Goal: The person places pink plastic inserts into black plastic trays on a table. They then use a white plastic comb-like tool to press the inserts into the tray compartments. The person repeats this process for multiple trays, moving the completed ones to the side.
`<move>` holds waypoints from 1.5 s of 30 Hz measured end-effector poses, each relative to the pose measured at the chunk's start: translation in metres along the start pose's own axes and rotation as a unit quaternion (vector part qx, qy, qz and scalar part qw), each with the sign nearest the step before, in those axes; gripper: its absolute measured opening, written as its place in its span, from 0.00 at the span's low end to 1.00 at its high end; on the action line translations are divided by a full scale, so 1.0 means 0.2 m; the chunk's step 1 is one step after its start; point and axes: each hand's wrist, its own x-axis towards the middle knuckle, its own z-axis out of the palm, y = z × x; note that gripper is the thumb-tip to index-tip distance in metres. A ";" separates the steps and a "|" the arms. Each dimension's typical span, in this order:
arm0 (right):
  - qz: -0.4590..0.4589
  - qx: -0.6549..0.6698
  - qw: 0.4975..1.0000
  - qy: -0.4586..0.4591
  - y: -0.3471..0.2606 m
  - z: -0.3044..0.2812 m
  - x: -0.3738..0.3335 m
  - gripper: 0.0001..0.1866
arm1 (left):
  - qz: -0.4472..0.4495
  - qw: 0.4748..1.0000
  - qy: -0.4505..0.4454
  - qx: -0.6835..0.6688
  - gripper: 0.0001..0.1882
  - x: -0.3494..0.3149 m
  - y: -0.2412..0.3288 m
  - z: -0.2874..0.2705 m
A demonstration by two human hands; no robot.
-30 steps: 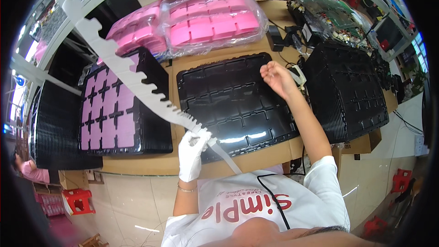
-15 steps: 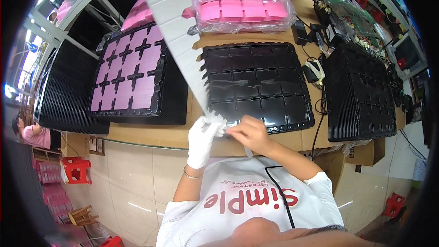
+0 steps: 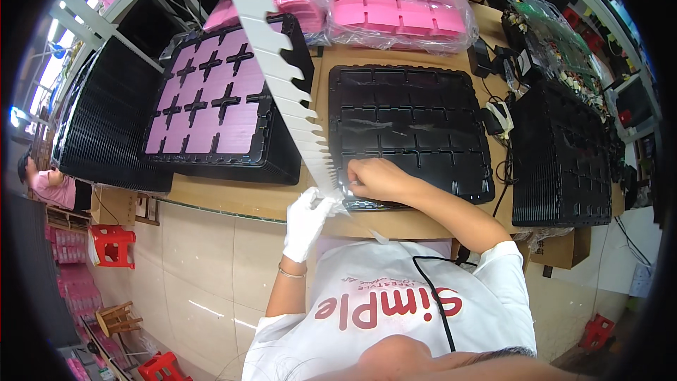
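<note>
My left hand, in a white glove, pinches the lower end of a long white strip with a notched edge. The strip rises from my fingers toward the top left and crosses in front of the trays. A thin, see-through tail trails to the right below my glove. My bare right hand is closed over the near left corner of a black compartmented tray. Its fingers curl downward, and whatever they hold is hidden. Clear film seems to glisten on the tray.
To the left, a stack of black trays holds lilac pads on top; another black stack stands beyond. Bagged pink foam pieces lie at the back. On the right are cables, a white plug, a tray stack and circuit boards.
My right hand has moved away from the left glove, up and onto the tray's near edge. The left hand stays on the strip, slightly lower. The view has shifted a little left.
</note>
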 end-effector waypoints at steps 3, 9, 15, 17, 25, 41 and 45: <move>0.018 -0.021 1.000 -0.001 0.01 0.00 0.01 0.08 | -0.008 1.000 -0.022 0.005 0.10 0.01 0.01 -0.01; 0.036 -0.033 0.999 -0.013 -0.01 -0.01 0.01 0.09 | -0.024 0.999 -0.028 -0.012 0.10 0.01 0.04 -0.01; 0.024 -0.006 1.000 0.008 0.01 0.00 0.01 0.07 | -0.020 1.000 -0.021 -0.009 0.11 0.02 0.01 -0.02; 0.023 -0.005 0.999 0.025 0.03 0.02 0.01 0.07 | -0.017 0.999 -0.020 -0.018 0.11 0.01 0.01 -0.01; 0.030 0.155 0.985 -0.073 0.02 -0.08 -0.06 0.05 | -0.005 1.000 -0.013 -0.023 0.07 0.01 0.03 0.00; 0.066 0.221 0.911 0.342 -0.10 0.00 -0.54 0.04 | -0.005 0.993 -0.082 -0.085 0.15 0.04 0.22 0.38; -0.101 0.021 0.905 0.413 -0.03 0.00 -0.67 0.05 | 0.001 0.986 -0.104 -0.130 0.16 0.05 0.21 0.50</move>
